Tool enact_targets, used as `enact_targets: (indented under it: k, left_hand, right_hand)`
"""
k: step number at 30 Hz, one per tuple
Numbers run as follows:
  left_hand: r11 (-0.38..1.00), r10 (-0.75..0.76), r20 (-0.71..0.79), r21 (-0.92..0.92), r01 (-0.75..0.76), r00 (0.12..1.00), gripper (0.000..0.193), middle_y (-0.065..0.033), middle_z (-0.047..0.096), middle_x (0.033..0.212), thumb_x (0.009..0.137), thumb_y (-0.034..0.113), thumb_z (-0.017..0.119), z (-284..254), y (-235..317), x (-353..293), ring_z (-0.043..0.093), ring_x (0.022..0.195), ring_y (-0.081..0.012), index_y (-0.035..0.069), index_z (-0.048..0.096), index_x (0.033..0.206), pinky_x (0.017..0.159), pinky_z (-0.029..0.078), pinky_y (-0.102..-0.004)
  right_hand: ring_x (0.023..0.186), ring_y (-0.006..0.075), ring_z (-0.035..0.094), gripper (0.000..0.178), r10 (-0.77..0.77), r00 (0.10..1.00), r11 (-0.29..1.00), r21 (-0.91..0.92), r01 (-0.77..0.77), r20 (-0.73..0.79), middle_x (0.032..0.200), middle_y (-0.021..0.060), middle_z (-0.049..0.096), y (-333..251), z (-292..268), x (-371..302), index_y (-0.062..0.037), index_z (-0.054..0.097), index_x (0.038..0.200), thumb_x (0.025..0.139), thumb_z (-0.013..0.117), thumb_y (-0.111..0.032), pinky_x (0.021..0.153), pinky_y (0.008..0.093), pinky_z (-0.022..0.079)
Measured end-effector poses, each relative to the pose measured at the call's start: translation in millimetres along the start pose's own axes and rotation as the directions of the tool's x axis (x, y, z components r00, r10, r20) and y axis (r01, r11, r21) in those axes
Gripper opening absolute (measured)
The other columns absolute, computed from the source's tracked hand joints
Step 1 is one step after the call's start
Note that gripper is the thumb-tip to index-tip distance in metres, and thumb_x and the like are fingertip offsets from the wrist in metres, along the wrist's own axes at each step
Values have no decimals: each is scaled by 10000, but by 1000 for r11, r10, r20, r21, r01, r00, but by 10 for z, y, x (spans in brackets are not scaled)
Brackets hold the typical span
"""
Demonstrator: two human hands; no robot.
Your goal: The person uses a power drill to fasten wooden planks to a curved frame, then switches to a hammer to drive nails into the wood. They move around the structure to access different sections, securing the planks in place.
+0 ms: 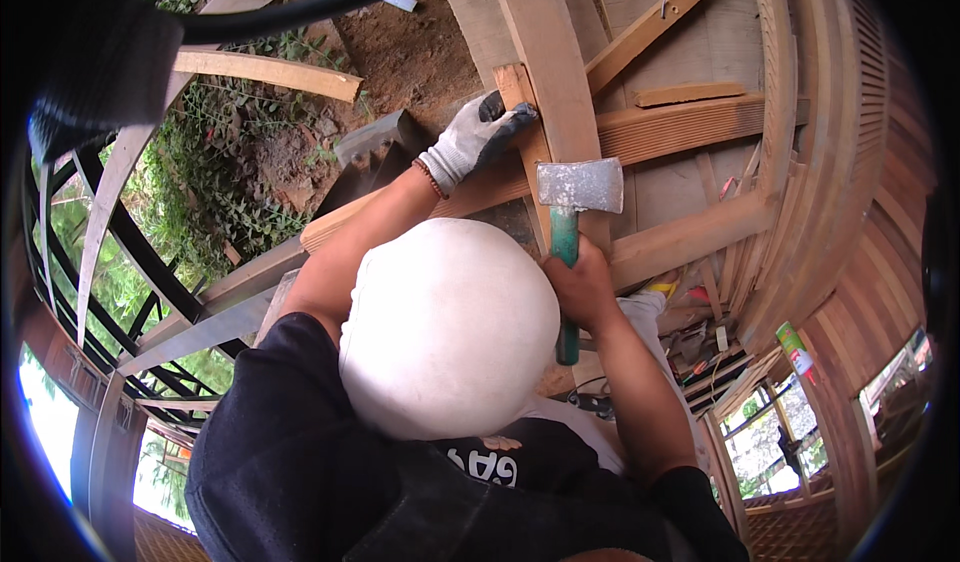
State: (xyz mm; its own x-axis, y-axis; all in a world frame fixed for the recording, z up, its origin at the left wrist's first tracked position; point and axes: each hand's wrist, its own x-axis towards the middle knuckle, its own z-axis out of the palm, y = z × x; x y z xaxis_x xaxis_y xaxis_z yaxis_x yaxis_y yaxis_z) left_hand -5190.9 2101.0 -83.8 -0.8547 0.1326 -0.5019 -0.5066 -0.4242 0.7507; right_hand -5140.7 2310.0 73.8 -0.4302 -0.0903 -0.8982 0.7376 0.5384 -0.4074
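Observation:
My left hand (475, 140), in a pale glove with dark-coated fingers, is closed on the edge of a narrow wooden strip (512, 87). The strip lies alongside a wide wooden plank (550, 72). My bare right hand (583, 284) grips the green handle of a hatchet (580, 186). Its worn grey metal head is over the plank's lower part, to the right of the strip; whether they touch I cannot tell. A grooved board (680, 130) crosses beneath the plank. A white rounded cap (450, 327) hides the work's near side and the strip's lower end.
A short batten (655, 27) with a nail in it and a small wood offcut (690, 93) lie at the upper right. Long boards (800, 202) line the right side. Soil and green plants (240, 132) are at the left. A green-and-white tube (795, 350) is lower right.

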Motion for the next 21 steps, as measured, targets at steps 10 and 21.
enact_targets:
  k: [10,21]
  left_hand:
    - [990,49,-8,-130,-49,999,227,59,683,989,1017,237,686,-28,-27,-10,596,827,-23,53,694,1149,712,502,-214]
    - [905,-60,-199,402,137,978,248,91,629,819,1001,300,709,4,97,-10,508,654,-6,74,721,1102,576,421,-203]
  right_hand:
    - [500,164,603,148,-36,999,970,241,42,-28,688,69,599,-90,-95,26,-10,535,994,899,605,-100,442,324,495]
    - [518,153,598,94,-96,968,993,46,109,-230,699,49,597,-22,-964,605,-31,595,923,885,628,-110,474,313,495]
